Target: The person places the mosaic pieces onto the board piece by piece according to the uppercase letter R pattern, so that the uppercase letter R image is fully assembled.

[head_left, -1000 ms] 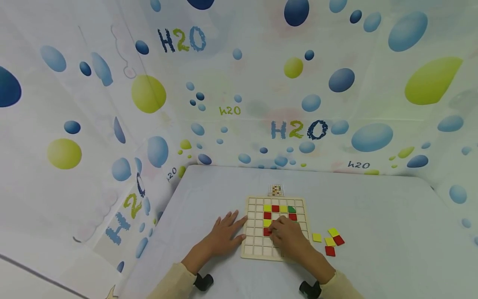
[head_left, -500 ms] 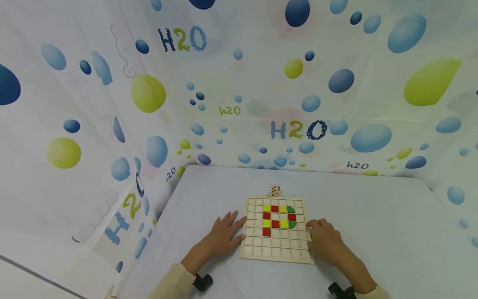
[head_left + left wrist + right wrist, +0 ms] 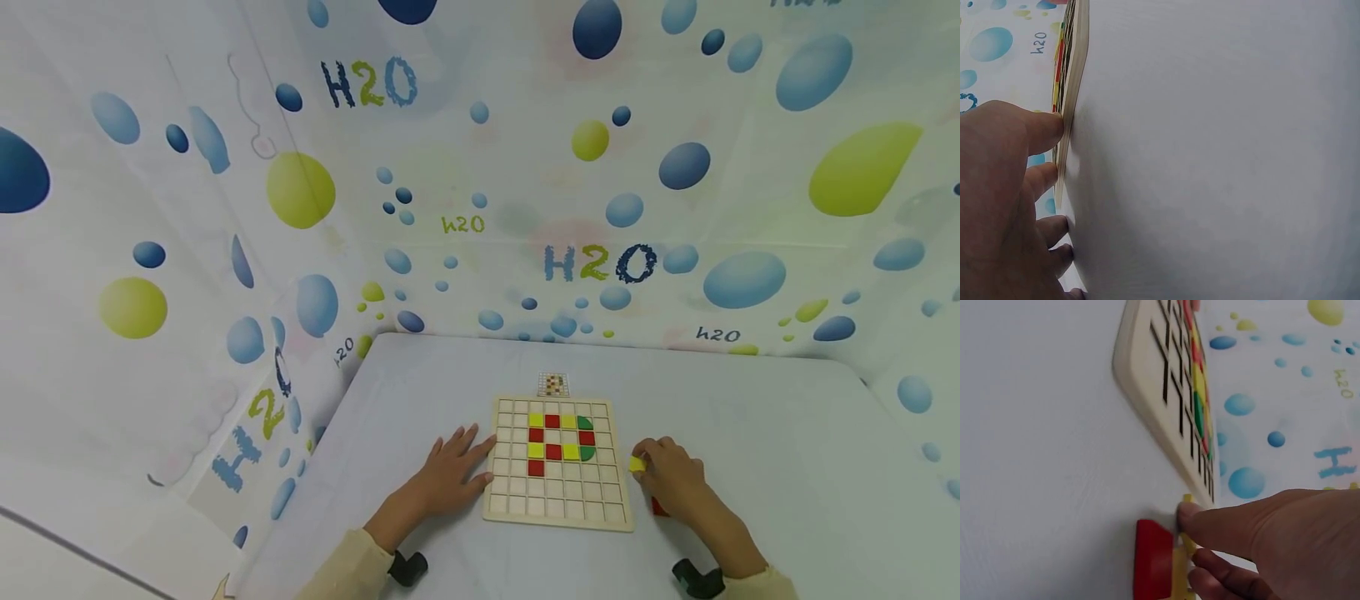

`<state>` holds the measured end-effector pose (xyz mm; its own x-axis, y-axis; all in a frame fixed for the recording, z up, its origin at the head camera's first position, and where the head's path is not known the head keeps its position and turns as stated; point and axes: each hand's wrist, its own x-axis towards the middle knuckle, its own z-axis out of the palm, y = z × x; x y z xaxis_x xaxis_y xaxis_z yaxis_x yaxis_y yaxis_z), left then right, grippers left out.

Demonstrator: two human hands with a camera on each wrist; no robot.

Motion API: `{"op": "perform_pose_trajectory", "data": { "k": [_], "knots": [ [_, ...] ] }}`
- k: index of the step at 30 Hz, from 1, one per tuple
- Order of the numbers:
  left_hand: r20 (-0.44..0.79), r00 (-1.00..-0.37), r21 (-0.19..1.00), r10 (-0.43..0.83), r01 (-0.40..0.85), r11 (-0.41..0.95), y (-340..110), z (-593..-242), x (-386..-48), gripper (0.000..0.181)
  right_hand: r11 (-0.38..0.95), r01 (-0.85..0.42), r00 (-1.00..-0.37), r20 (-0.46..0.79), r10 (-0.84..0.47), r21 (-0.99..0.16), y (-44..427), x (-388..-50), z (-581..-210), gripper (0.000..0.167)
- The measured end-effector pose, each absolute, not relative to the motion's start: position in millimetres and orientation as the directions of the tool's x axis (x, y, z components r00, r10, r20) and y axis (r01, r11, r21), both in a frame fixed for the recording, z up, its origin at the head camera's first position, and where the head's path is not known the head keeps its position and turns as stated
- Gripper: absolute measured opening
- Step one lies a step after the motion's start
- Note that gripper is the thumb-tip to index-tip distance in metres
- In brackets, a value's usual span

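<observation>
A wooden grid board (image 3: pixel 557 507) lies on the white-covered table, with red, yellow and green tiles set in its upper squares. The fingertips and thumb of my left hand (image 3: pixel 452 472) touch its left edge, fingers spread; the left wrist view shows the thumb against the board's side. Right of the board, my right hand (image 3: pixel 672 478) pinches a yellow tile (image 3: pixel 637 463) between thumb and fingers, close to the table. A red tile (image 3: pixel 1154 559) lies under that hand in the right wrist view, beside another yellow tile (image 3: pixel 1179 575). Other loose tiles are hidden by the hand.
A small printed card (image 3: pixel 553 384) with a coloured grid pattern lies behind the board's far edge. White sheeting (image 3: pixel 517 167) with blue and green dots and H2O lettering rises behind and left of the table.
My right hand left the board's middle, uncovering the green and yellow tiles there, moved right to the loose tiles and now pinches a yellow one. My left hand stayed at the board's edge.
</observation>
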<state>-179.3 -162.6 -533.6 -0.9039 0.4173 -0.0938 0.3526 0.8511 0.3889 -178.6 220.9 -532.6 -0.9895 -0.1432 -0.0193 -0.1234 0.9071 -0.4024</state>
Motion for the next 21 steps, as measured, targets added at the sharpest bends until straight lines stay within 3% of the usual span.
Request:
{"op": "perform_pose_trajectory", "data": {
  "k": [9,21],
  "knots": [
    [-0.089,-0.904,0.394,0.417,0.353,0.849,-163,-535,-180,0.063,0.875,-0.165,-0.986,0.075,-0.146,-0.455,220,-189,-545,0.027],
    [-0.085,-0.904,0.386,0.419,0.358,0.85,-163,-537,-181,0.063,0.834,-0.198,-0.98,0.096,-0.174,-0.516,217,-191,-547,0.025]
  ]
}}
